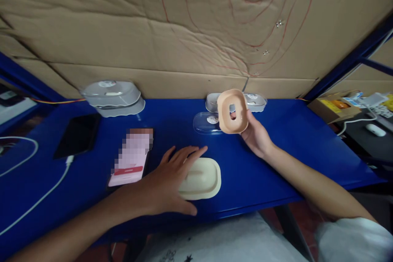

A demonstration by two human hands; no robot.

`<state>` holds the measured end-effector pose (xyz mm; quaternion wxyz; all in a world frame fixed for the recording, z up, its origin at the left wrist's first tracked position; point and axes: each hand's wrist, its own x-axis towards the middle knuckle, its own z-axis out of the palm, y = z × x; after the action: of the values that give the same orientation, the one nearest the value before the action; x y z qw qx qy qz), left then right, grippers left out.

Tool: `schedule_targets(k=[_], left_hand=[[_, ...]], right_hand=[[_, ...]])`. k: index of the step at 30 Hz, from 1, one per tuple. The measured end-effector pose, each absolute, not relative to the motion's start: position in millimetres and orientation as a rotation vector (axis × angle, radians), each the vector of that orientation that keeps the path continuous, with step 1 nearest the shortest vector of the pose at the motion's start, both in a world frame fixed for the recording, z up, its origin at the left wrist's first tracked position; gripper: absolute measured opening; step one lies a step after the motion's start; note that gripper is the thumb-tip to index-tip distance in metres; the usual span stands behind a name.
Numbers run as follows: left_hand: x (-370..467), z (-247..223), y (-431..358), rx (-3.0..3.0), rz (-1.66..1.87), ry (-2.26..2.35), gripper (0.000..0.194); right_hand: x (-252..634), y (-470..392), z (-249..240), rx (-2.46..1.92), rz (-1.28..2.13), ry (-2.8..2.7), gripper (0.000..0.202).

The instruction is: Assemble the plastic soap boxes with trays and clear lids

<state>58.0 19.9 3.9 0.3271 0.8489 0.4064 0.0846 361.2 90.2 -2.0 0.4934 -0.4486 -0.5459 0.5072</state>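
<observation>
My right hand (256,133) grips a peach-coloured oval plastic frame (223,114) with a rectangular hole in its middle, held up above the table. A fingertip shows through that hole. Over a cream oval tray-like lid (204,180) spreads my left hand (179,176), its fingers apart and the thumb near the front edge. The lid lies flat on the blue table, its left part hidden by the hand. Whether the left hand touches it I cannot tell. Behind the peach frame lies a clear plastic cover (202,123) with a round sticker, partly hidden.
Grey lidded containers (113,96) stand at the back left, and another grey container (258,101) is behind my right hand. Left of my left hand lie a lit phone (130,159) and a dark phone (78,135) with a white cable (58,188). Cardboard (107,28) walls the back.
</observation>
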Motion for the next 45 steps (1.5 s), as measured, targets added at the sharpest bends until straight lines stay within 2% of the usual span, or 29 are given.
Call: schedule_targets(k=[4,6,9,13,18,22,27,31,36,41,45], left_hand=[[56.9,8.7,24.2,2.194,0.353,1.188,0.099],[58.1,9.0,29.9,2.110,0.522,1.253,0.092],[59.8,7.5,35.4,2.042,0.673,1.270,0.096],[61.3,0.4,33.0,2.018,0.707,1.245,0.100],[64.5,-10.8,31.4,1.914,0.837,1.234,0.107],[68.1,-12.9,35.5,1.855,0.978,1.192,0.104],[67.1,-12.7,34.2,1.991,1.043,1.149,0.118],[65.0,-12.1,32.9,2.128,1.000,1.145,0.115],[64.6,-10.8,32.4,2.178,0.792,1.019,0.086],[59.8,-13.0,27.8,2.266,0.377,1.037,0.089],[59.8,-11.4,25.6,2.447,0.242,1.082,0.084]], right_hand=[[368.1,97.2,-1.1,-1.088,1.250,-1.161,0.069],[365.5,93.1,-2.6,-1.086,1.259,-1.184,0.064],[355.7,79.1,-5.7,-1.030,1.203,-1.412,0.058],[342.1,56.7,-4.7,-0.822,0.821,-1.936,0.043],[336.2,45.6,0.2,-0.657,0.383,-2.327,0.055],[338.1,49.0,-1.5,-0.679,0.278,-2.395,0.058],[332.1,45.8,-3.8,-0.662,0.223,-2.538,0.048],[328.0,42.9,-3.5,-0.642,0.255,-2.586,0.050],[341.0,62.7,-7.9,-0.727,0.351,-2.503,0.059],[358.8,88.1,-11.8,-1.155,0.336,-2.536,0.057],[370.8,92.4,-7.2,-1.248,0.182,-2.535,0.056]])
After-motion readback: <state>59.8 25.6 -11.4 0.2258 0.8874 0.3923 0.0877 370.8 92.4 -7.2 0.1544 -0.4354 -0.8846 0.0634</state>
